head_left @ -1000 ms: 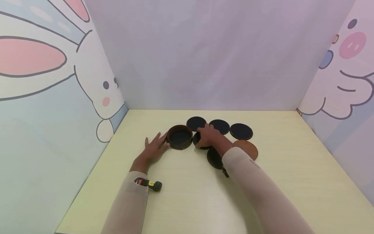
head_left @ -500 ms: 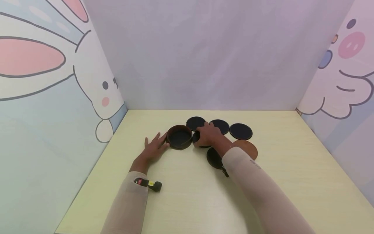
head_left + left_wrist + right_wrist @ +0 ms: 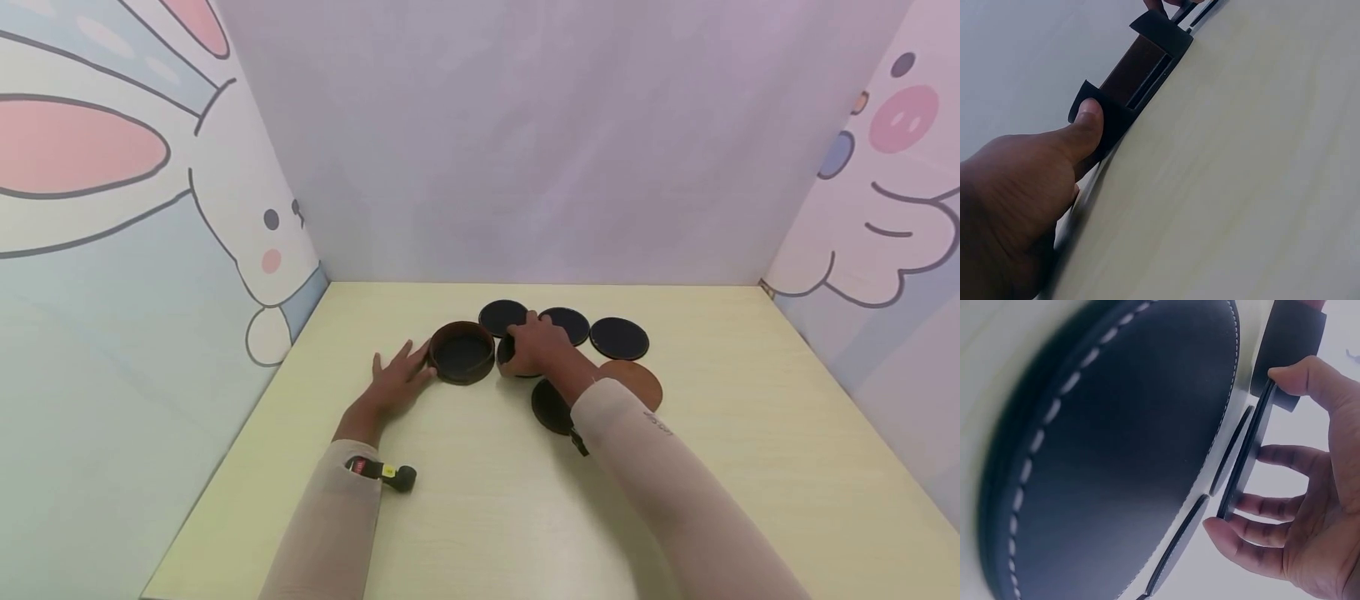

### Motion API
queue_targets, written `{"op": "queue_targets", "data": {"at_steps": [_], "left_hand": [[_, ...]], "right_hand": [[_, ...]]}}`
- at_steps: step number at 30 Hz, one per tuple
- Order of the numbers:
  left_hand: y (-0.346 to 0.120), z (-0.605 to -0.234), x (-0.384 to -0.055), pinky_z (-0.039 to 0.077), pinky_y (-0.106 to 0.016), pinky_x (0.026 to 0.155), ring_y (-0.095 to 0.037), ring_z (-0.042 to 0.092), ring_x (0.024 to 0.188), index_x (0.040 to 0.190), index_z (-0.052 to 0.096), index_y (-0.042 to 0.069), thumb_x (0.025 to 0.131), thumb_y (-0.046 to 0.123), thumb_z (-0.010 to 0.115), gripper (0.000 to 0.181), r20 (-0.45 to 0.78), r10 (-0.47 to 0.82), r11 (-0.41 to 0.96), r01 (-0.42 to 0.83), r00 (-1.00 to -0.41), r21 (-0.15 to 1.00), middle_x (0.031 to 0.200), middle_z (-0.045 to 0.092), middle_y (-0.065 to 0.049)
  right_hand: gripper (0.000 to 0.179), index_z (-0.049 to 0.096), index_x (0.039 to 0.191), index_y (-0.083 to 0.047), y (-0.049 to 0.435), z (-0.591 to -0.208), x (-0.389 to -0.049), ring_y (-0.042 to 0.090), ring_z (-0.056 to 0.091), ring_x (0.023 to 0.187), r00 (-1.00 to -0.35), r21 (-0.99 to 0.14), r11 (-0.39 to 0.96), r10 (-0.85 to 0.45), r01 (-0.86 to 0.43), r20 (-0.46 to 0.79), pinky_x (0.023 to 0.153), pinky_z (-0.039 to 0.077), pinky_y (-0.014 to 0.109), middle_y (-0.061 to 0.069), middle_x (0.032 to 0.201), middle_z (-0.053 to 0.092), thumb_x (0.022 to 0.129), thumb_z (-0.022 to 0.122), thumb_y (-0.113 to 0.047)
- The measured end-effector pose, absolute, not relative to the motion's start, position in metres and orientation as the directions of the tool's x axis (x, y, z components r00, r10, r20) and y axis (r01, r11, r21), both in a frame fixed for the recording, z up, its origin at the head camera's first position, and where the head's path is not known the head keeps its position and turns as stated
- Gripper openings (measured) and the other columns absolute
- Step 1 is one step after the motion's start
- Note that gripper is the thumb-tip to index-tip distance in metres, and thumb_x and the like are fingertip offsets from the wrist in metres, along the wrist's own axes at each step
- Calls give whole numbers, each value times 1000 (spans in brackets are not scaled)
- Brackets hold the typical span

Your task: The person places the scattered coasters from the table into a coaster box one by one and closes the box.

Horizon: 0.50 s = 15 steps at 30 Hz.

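Note:
A round coaster holder (image 3: 462, 377) with dark sides and a brown inner wall stands left of centre. My left hand (image 3: 395, 383) lies along its left side, fingers spread, with the thumb on the near wall in the left wrist view. My right hand (image 3: 536, 346) grips a black round coaster (image 3: 1248, 450) by its edges, thumb at one side and little finger at the other. The coaster is just right of the holder and partly covered by the hand. In the right wrist view it appears edge-on, and the holder (image 3: 1288, 344) shows beyond the thumb.
Behind the right hand lie several black coasters, one (image 3: 504, 317) at the back left and another (image 3: 619, 337) farther right. A white-stitched black coaster (image 3: 1122, 437) lies under the right forearm, beside a brown-faced disc (image 3: 637, 383). Printed panels surround the pale table (image 3: 465, 508).
The coaster in my right hand has shifted very slightly away from me. My left hand and the holder stay in place.

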State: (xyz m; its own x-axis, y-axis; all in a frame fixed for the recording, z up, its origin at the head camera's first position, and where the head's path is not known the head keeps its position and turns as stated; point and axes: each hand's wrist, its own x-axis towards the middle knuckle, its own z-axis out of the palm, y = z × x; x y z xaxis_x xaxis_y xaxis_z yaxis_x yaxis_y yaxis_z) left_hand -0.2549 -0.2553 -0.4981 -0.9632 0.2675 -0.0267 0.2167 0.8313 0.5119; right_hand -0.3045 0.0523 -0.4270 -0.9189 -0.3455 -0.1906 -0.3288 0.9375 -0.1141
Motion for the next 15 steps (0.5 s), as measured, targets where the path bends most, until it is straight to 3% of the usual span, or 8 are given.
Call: {"op": "queue_targets", "data": {"at_steps": [15], "left_hand": [[-254, -496, -253, -20, -72, 131, -32, 9, 174, 177, 15, 37, 114, 62, 39, 71, -57, 249, 829, 182, -967, 529, 181, 31, -2]], "right_hand": [[86, 51, 164, -16, 57, -421, -304, 43, 49, 137, -930, -102, 934, -352, -342, -105, 97, 59, 60, 27, 159, 44, 93, 72, -62]]}}
